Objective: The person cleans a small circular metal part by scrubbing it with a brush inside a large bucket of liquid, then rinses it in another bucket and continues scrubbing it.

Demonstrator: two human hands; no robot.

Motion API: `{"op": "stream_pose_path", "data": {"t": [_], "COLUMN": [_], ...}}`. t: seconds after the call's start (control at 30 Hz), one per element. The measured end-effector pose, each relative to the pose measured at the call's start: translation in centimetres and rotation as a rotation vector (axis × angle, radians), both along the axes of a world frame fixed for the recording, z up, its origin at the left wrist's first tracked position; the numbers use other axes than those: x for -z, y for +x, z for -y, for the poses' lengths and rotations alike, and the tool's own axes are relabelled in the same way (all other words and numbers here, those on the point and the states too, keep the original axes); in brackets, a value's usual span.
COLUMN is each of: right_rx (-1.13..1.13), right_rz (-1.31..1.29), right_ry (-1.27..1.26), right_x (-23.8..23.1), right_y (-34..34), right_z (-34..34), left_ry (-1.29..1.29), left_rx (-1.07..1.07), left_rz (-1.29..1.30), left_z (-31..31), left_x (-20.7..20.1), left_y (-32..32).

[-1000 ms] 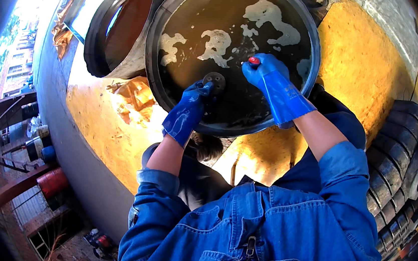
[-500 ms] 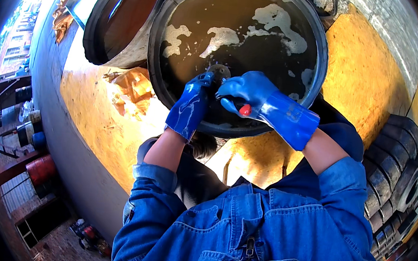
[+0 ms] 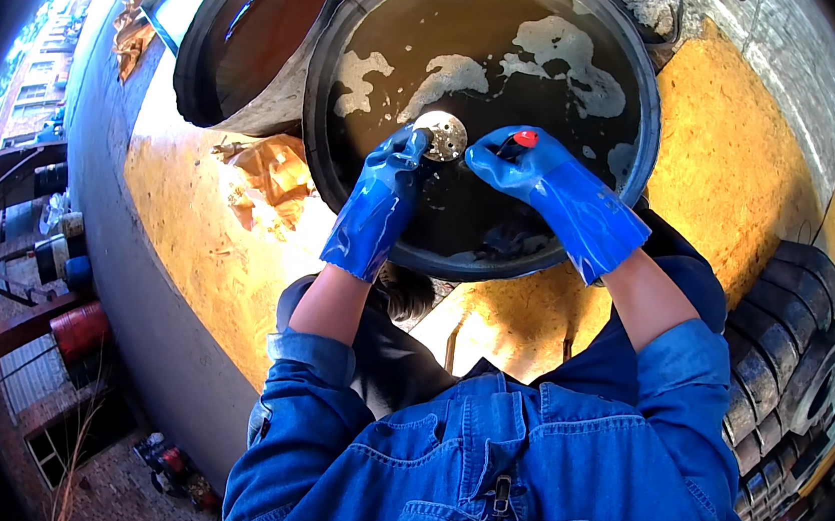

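Observation:
Blue rubber gloves cover both my hands. Between the fingers of my left hand [image 3: 379, 197] is a round, flat metal disc [image 3: 442, 136] with several small holes, held just above murky brown water [image 3: 416, 19]. My right hand [image 3: 542, 172] is closed round a small tool with a red end [image 3: 526, 138] showing at the top of the fist; its working tip is hidden. The right fingertips are close to the disc's right edge, with a small gap. Below both hands is a wide black tub [image 3: 482, 265], and patches of pale foam [image 3: 554, 43] float on its water.
A second black tub [image 3: 195, 68] with reddish-brown liquid stands at the far left, beside the first. Crumpled orange-brown sheeting [image 3: 275, 178] lies on the yellowish floor [image 3: 721, 139]. Stacked black ridged rubber pieces [image 3: 784, 316] are at my right. My knees flank the tub's near side.
The disc has tilted to show its bright, perforated face. My right hand has turned and drawn slightly right, away from the disc, bringing the tool's red end upward.

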State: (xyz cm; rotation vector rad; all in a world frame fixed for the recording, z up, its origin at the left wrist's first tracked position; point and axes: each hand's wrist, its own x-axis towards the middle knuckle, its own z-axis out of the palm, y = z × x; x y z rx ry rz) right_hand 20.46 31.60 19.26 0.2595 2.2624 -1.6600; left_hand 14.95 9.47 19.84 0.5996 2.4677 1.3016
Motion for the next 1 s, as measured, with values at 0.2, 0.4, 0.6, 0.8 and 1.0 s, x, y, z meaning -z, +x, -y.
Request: {"op": "stream_pose_path", "data": {"t": [0.2,0.4,0.6,0.8,1.0], "right_rx": [-0.036,-0.052,-0.032,0.051,0.164], "right_rz": [0.036,0.152,0.143,0.095,0.211], "right_ry": [0.056,-0.018,-0.092,-0.128,0.351], "right_x": [-1.7,-3.1,-1.8,-1.8,-3.1], "right_y": [0.1,0.5,0.5,1.9,3.1], "right_z": [0.6,-0.3,-0.9,-1.7,-3.0], "left_ry": [0.299,0.562,0.386,0.423,0.330], "left_rx": [-0.057,-0.175,-0.049,-0.088,-0.030], "left_rz": [0.287,0.740,0.574,0.560,0.549], "left_z": [-0.1,-1.3,-1.3,-3.0,-5.8], "left_x": [0.4,-1.1,-0.3,0.4,2.8], "left_y": [0.7,1.4,2.1,2.7,0.1]}}
